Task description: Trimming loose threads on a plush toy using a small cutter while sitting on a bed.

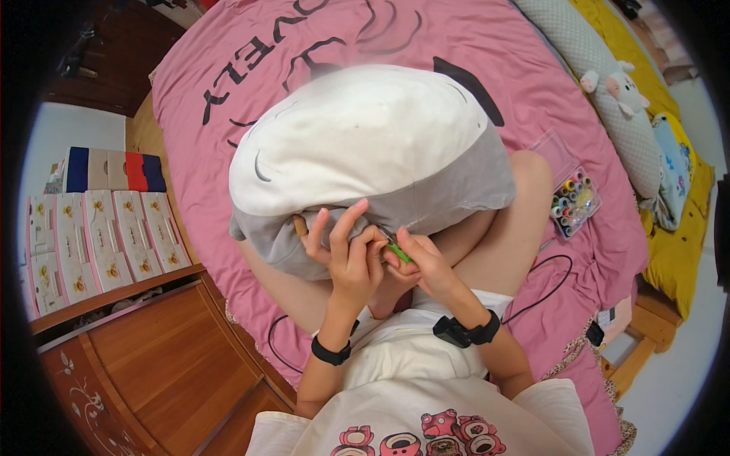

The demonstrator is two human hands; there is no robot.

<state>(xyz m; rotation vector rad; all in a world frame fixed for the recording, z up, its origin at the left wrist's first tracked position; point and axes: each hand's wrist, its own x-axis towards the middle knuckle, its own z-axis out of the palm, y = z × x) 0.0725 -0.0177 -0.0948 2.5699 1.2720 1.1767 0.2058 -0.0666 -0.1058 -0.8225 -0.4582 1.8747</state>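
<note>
A large white and grey plush toy (365, 137) rests across my crossed legs. My left hand (351, 256) is at its grey lower edge, with thumb and forefinger pinching a fold of grey fabric and the other fingers raised. A brown finger-like sleeve or thimble (300, 226) shows beside that hand; which it is, I cannot tell. My right hand (425, 265) is closed on a small green-handled tool (399, 252), perhaps thread snips, whose dark metal tip points at the fabric by my left fingertips. Both hands nearly touch. Any thread is too fine to see.
An open clear plastic box (577, 202) with several thread spools lies on the pink bedspread (599, 256) at the right. A black cable (570, 268) curves beside my knee. A long grey bolster (604, 97) and white plush toy (624, 88) line the right edge; patterned storage boxes (102, 239) stand left.
</note>
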